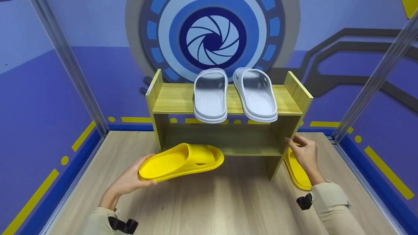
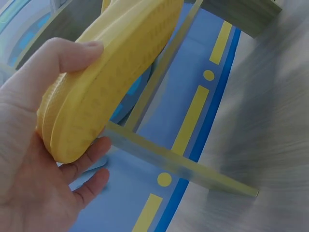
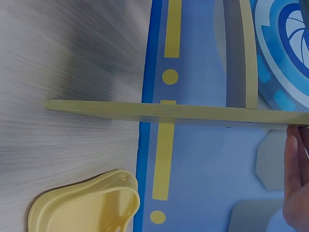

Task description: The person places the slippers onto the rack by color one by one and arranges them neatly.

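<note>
In the head view my left hand (image 1: 132, 178) grips a yellow slipper (image 1: 166, 163) by its heel, toe pointing right, in front of the shoe rack's lower shelf. The left wrist view has the thumb on one side of this slipper (image 2: 111, 72) and fingers beneath it. My right hand (image 1: 305, 155) touches the right side panel of the wooden shoe rack (image 1: 225, 155). In the right wrist view its fingers (image 3: 291, 162) lie against the panel's outer face, partly cut off by the frame. Another yellow slipper (image 1: 298, 174) lies below that hand, right of the rack.
Two light grey slippers (image 1: 210, 94) stand side by side on the rack's top shelf (image 1: 176, 98), heels overhanging its front edge. Wood-patterned flooring (image 1: 196, 205) lies under the rack. Blue printed walls (image 1: 107, 81) with metal corner posts (image 1: 70, 65) enclose the space.
</note>
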